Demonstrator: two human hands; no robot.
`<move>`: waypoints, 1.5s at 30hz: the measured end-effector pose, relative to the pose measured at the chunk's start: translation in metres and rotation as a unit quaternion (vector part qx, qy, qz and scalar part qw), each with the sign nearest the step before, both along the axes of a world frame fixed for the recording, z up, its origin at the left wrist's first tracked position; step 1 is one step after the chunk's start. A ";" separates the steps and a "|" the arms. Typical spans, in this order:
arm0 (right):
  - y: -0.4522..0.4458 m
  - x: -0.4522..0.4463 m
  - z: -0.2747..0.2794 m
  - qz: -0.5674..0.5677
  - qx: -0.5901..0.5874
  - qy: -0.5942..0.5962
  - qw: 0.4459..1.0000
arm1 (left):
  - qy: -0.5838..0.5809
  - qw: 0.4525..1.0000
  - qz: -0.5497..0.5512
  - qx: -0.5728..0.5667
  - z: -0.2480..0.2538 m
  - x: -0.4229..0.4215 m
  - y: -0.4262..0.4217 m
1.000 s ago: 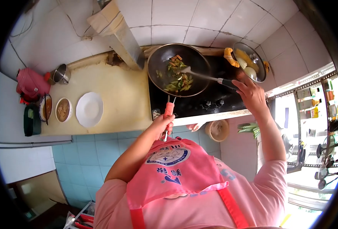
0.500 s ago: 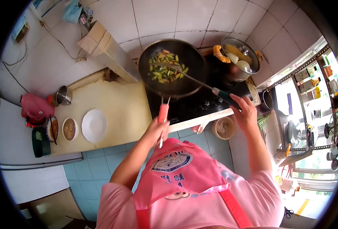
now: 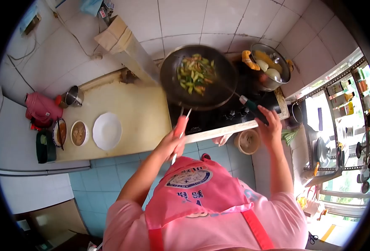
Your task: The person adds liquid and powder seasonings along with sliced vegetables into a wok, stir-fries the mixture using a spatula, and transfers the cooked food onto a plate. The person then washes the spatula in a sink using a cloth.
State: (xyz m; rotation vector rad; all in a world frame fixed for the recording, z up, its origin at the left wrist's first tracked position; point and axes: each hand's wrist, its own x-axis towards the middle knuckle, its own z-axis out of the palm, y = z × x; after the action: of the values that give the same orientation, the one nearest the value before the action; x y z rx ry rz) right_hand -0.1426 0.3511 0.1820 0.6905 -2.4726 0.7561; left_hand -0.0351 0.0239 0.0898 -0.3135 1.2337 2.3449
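Observation:
My left hand (image 3: 171, 145) is closed around the red handle (image 3: 181, 124) of a dark wok (image 3: 169, 83) on the stove. Chopped green pieces with some reddish bits (image 3: 196, 73) lie heaped inside the wok. In my right hand (image 3: 270, 125) is a spatula (image 3: 252, 106), gripped by its dark handle. Its shaft crosses the wok's right rim, and its blade is blurred against the dark inner wall.
A glass-lidded pot (image 3: 272, 69) with orange grip covers stands right of the wok. Left on the counter (image 3: 139, 121) are a white plate (image 3: 107, 131), a bowl of food (image 3: 80, 133), a metal cup (image 3: 72, 97) and a pink jug (image 3: 42, 108). Below stands a bin (image 3: 247, 142).
The spatula blade has moved from over the food to the wok's right side. The food has shifted and spread differently. My left hand stays on the wok handle; the whole view has shifted slightly.

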 end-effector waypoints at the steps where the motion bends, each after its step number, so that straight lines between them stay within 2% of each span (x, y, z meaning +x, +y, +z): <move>1: 0.002 0.000 -0.005 -0.007 -0.017 -0.028 0.999 | -0.028 0.999 -0.014 0.029 0.012 0.019 -0.007; 2: 0.003 0.000 -0.010 -0.014 -0.022 -0.061 0.998 | -0.065 0.997 -0.014 0.030 0.008 0.029 -0.013; 5: -0.016 -0.006 -0.015 0.013 -0.050 -0.059 0.997 | -0.025 0.995 0.007 0.095 -0.030 0.000 -0.003; 8: -0.022 -0.006 -0.013 -0.003 -0.077 -0.090 0.993 | -0.024 0.996 0.024 0.083 -0.018 -0.059 0.032; 10: -0.005 -0.005 -0.010 0.006 -0.035 -0.045 0.998 | 0.032 0.999 0.002 0.028 -0.013 -0.042 0.027; 12: 0.008 0.000 -0.013 0.005 -0.035 -0.023 0.999 | -0.013 1.000 0.007 0.003 -0.009 0.000 0.010; 13: 0.011 0.001 -0.014 -0.007 -0.045 -0.061 0.997 | -0.048 0.998 -0.013 0.036 0.012 0.022 0.004; 14: 0.012 0.003 -0.017 -0.022 -0.056 -0.105 0.993 | -0.054 0.997 -0.014 0.051 0.002 0.029 0.001; 15: 0.011 -0.004 -0.027 0.000 -0.056 -0.074 0.996 | -0.052 0.997 -0.008 0.060 -0.013 0.022 0.002; 17: 0.004 -0.008 -0.030 0.007 -0.072 -0.100 0.992 | -0.032 0.998 0.015 0.044 -0.035 -0.002 0.014; 20: 0.017 -0.014 -0.024 0.007 -0.094 -0.126 0.987 | -0.041 0.998 0.027 0.030 -0.034 -0.025 0.023; 22: 0.034 -0.014 -0.042 -0.007 -0.126 -0.164 0.978 | -0.032 0.999 0.028 0.023 -0.043 -0.026 0.026; 23: 0.036 -0.014 -0.054 0.000 -0.258 -0.276 0.926 | -0.021 0.999 0.030 0.014 -0.047 -0.023 0.028; 24: 0.036 -0.014 -0.059 0.003 -0.256 -0.277 0.926 | -0.022 0.999 0.033 0.015 -0.049 -0.023 0.029; 27: 0.039 -0.014 -0.072 0.009 -0.380 -0.451 0.807 | -0.042 0.998 0.048 0.027 -0.054 -0.024 0.035; 28: 0.043 -0.011 -0.075 0.007 -0.378 -0.455 0.807 | -0.046 0.997 0.050 0.029 -0.058 -0.023 0.037; 30: 0.045 -0.008 -0.073 0.021 -0.422 -0.519 0.743 | -0.027 0.998 0.047 0.023 -0.065 -0.026 0.038; 32: 0.043 -0.005 -0.074 0.018 -0.436 -0.531 0.726 | -0.035 0.997 0.054 0.030 -0.069 -0.027 0.039; 34: 0.042 -0.006 -0.079 0.058 -0.491 -0.551 0.672 | -0.043 0.996 0.060 0.040 -0.072 -0.028 0.041; 36: 0.037 -0.004 -0.070 0.066 -0.468 -0.561 0.680 | -0.045 0.996 0.068 0.046 -0.075 -0.028 0.043; 38: 0.027 -0.004 -0.056 0.080 -0.472 -0.608 0.634 | -0.043 0.996 0.069 0.039 -0.074 -0.029 0.045; 42: 0.025 -0.013 -0.070 0.144 -0.468 -0.599 0.634 | -0.038 0.997 0.065 0.015 -0.075 -0.035 0.049; 43: 0.012 -0.009 -0.062 0.080 -0.452 -0.573 0.679 | -0.042 0.997 0.064 0.027 -0.076 -0.036 0.049; 44: 0.012 -0.014 -0.061 0.080 -0.449 -0.575 0.680 | -0.043 0.996 0.066 0.029 -0.079 -0.039 0.050; 45: 0.013 -0.021 -0.061 0.061 -0.359 -0.567 0.739 | -0.035 0.998 0.052 0.017 -0.084 -0.040 0.051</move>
State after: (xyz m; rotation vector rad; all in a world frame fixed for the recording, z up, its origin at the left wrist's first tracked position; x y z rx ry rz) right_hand -0.1635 0.3644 0.1207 0.0072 -2.5989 2.6063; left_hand -0.0755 0.0748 0.0058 -0.4552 1.1681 2.4178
